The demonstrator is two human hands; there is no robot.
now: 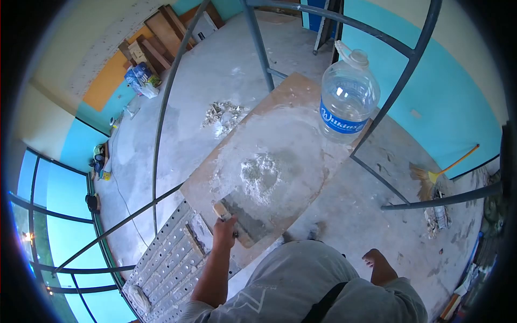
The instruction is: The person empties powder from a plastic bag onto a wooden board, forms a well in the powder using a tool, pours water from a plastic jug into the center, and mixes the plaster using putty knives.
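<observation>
Powder-smeared board, trowel in the left grip.
Left grip (225, 231) closed round the trowel's (242, 219) wooden handle, 7 o'clock on the board (301, 121); right grip (370, 258) loosely open, off the board toward 4; white powder (260, 176) heaped mid-board; large clear bottle (350, 97) toward 1; broom (431, 177) at 3, near the wall (431, 102).

The clear water bottle (350, 94) carries a blue label (340, 119) reading "Wilkins".
</observation>
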